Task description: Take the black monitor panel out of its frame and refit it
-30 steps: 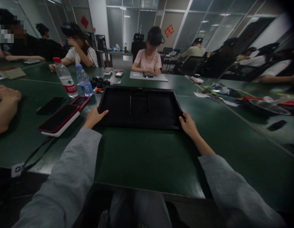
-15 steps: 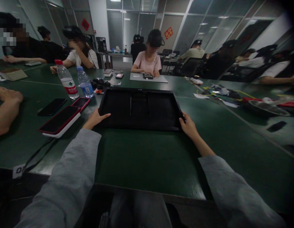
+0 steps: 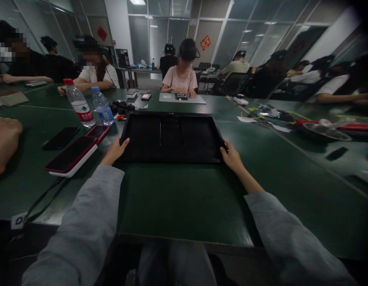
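A wide black tray-like frame (image 3: 198,139) with raised edges and two thin upright strips inside lies in front of me over the green table (image 3: 184,198). Its left edge is gripped by my left hand (image 3: 115,151), the thumb over the rim and the other fingers mostly hidden. My right hand (image 3: 232,157) grips the right edge, with fingers wrapped round it. Left of the frame are a red-capped bottle (image 3: 80,105) and a blue-capped bottle (image 3: 103,107).
Phones (image 3: 72,154) and a dark phone (image 3: 61,138) lie at left, near another person's hand (image 3: 6,133). Black round items (image 3: 122,108) sit behind the bottles. Cables and a round dish (image 3: 326,132) lie at right. A person (image 3: 180,77) sits opposite at a grey mat (image 3: 198,99).
The view has shifted slightly, moving most things a little left. My left thumb has drawn in closer to the frame's left rim. Both hands still hold the frame.
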Motion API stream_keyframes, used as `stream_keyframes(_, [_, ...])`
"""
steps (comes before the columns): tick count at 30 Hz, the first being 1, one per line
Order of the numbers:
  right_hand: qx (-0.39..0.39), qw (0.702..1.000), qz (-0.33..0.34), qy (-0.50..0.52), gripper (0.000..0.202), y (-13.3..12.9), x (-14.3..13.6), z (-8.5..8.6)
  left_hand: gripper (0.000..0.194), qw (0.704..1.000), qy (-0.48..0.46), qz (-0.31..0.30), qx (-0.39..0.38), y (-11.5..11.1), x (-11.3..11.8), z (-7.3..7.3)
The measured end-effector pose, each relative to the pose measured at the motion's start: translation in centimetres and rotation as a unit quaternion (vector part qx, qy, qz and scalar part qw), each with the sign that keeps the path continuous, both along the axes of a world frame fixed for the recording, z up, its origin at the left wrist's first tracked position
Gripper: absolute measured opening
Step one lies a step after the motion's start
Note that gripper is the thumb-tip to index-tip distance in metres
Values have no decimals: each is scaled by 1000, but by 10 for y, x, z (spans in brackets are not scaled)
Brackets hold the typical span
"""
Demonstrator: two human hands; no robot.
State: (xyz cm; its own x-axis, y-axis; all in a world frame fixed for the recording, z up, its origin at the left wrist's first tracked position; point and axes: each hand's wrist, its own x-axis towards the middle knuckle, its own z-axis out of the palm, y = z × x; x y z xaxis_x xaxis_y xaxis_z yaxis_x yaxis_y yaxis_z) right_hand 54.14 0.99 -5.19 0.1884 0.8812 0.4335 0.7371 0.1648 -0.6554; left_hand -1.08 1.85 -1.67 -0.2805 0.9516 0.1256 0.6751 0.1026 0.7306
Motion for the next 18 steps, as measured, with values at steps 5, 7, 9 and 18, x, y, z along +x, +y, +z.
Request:
stream_keyframes(5, [1,1000,-2,-3,62,1,-1,1,50,999,37,9,-5,3,-1,-2])
stream_keyframes(7, [-4,1000,-2,1,61,1,-2,1,51,999,53,-4,-3,3,-2,-3])
stream_keyframes(9, [-8,1000,-3,15,62,1,-3,2,53,998,58,-15,4,2,-3,-4])
stream_keyframes(18, [-102,959,14,264,75,-8,0,12,53,999,-15,-28,20,6,-15,-11])
